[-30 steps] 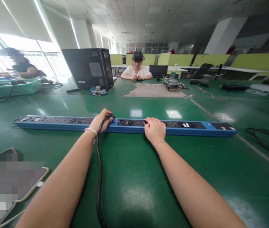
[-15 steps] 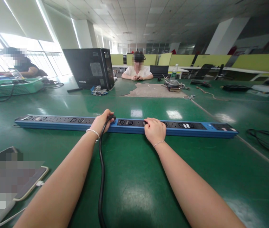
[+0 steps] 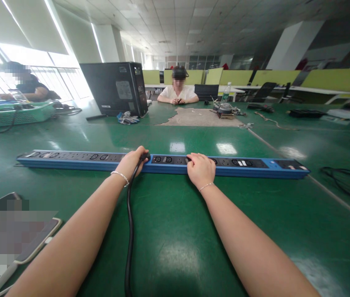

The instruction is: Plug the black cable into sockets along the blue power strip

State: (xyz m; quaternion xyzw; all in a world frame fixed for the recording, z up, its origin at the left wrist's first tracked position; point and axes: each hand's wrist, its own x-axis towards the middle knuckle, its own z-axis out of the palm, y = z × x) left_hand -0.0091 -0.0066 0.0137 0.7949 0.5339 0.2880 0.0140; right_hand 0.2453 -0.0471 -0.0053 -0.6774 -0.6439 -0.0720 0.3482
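Observation:
A long blue power strip (image 3: 169, 168) with black sockets lies crosswise on the green table. My left hand (image 3: 133, 161) is closed round the plug end of a black power cord (image 3: 129, 231), low over the strip's middle; whether the plug sits in a socket is hidden. From that hand the cord runs down past the bottom edge of the view. To the right, my right hand (image 3: 202, 169) is closed over the strip, its fingers on the top face and front edge. A small dark piece shows beside its thumb, too hidden to name.
A black computer case (image 3: 113, 88) stands at the back left, gloves (image 3: 127, 118) beside it. A green basket (image 3: 17, 115) with cables is far left, a phone (image 3: 39, 239) near left. Another person (image 3: 178, 88) sits opposite. Black cable (image 3: 342, 177) lies at right.
My left hand has dipped slightly toward the strip with the plug end of the cord. The cord has shifted a little left. My right hand has stayed nearly still.

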